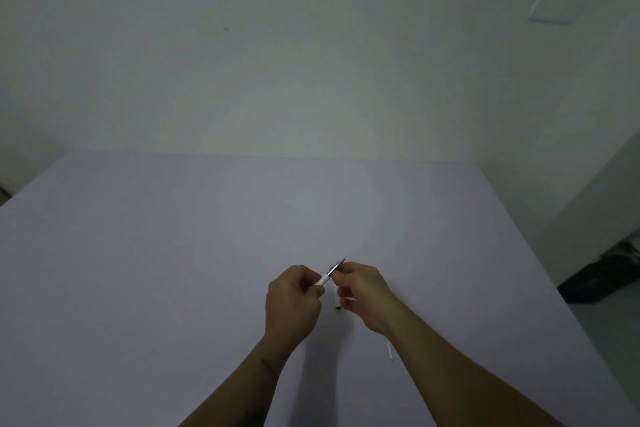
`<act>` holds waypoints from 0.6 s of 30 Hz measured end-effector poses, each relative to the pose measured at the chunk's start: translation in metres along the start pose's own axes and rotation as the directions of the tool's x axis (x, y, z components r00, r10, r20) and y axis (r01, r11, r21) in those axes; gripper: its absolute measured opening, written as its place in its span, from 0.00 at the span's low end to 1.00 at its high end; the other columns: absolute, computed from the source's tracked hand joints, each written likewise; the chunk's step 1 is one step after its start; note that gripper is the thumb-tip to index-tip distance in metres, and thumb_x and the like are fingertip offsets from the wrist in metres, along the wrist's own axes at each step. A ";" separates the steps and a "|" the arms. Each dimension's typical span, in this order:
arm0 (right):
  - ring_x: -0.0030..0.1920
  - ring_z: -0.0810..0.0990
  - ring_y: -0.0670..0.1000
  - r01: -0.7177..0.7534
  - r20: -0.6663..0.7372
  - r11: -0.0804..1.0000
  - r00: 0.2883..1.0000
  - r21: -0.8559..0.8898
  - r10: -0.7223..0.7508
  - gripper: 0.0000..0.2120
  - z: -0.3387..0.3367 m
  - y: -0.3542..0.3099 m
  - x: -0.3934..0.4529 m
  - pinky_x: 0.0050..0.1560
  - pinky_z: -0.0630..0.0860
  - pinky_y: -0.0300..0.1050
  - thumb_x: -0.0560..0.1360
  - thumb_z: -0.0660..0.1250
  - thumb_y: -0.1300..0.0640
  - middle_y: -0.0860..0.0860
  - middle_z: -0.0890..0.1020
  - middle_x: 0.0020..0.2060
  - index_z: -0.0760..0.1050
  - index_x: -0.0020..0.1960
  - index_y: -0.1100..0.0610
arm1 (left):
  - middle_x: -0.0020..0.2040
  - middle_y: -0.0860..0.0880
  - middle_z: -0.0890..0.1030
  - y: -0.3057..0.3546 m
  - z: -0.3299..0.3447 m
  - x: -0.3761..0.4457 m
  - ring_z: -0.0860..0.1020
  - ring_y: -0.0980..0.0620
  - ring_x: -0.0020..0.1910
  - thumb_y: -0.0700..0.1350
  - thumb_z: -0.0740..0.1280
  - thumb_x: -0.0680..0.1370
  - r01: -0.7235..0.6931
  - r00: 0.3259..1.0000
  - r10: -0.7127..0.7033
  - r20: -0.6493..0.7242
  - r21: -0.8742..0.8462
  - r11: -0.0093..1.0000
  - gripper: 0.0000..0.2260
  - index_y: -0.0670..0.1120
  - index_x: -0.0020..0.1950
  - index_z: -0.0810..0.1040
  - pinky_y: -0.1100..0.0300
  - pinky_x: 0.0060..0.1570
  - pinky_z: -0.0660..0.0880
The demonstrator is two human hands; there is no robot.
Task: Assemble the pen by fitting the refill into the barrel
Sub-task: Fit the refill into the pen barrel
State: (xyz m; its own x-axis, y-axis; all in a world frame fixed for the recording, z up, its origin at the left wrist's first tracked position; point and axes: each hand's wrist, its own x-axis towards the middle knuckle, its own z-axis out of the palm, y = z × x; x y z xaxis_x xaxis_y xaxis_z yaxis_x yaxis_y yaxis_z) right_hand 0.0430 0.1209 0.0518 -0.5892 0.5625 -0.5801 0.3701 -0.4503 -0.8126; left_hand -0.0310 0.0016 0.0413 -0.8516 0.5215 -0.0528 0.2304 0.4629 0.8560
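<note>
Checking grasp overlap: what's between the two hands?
Head view: the pen barrel spans the gap between left hand and right hand; a small dark-tipped piece sits below.

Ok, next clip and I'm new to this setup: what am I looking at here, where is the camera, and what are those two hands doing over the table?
There is no machine here. One camera is worn on the person's head, looking forward and down, so you see their own bare arms reaching in from the bottom edge.

The left hand and the right hand meet above a plain pale table that stands against a bare wall. Between them they hold a slim white pen part with a pointed metal tip aimed up and away. Each hand has a closed grip on it.

A small white piece with a dark end shows just below the hands, and a thin white stick peeks out by the right wrist. The picture is too dim and small to say which part is which.
</note>
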 end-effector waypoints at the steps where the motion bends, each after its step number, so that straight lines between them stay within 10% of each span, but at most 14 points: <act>1: 0.38 0.74 0.52 0.013 -0.016 1.000 1.000 0.004 -0.013 0.07 0.004 0.002 -0.001 0.37 0.76 0.45 0.77 0.66 0.64 0.55 0.78 0.38 0.83 0.51 0.58 | 0.38 0.53 0.81 -0.003 -0.002 0.001 0.80 0.55 0.38 0.37 0.73 0.72 -0.002 1.000 0.002 0.005 -0.007 1.000 0.07 0.49 0.42 0.81 0.60 0.40 0.78; 18: 0.42 0.77 0.53 0.005 -0.100 1.000 0.995 0.023 -0.002 0.12 0.029 0.000 -0.012 0.42 0.79 0.46 0.77 0.64 0.69 0.57 0.80 0.44 0.83 0.52 0.59 | 0.36 0.54 0.81 -0.025 -0.026 0.007 0.79 0.56 0.36 0.37 0.73 0.71 -0.022 0.996 0.022 0.090 -0.005 1.000 0.08 0.50 0.40 0.81 0.64 0.36 0.75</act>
State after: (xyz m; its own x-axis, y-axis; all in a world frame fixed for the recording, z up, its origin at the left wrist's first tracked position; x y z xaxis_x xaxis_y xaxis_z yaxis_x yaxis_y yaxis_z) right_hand 0.0293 0.0939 0.0604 -0.5153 0.6301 -0.5808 0.3507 -0.4633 -0.8138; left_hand -0.0544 -0.0248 0.0331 -0.8006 0.5939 -0.0800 0.2461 0.4476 0.8597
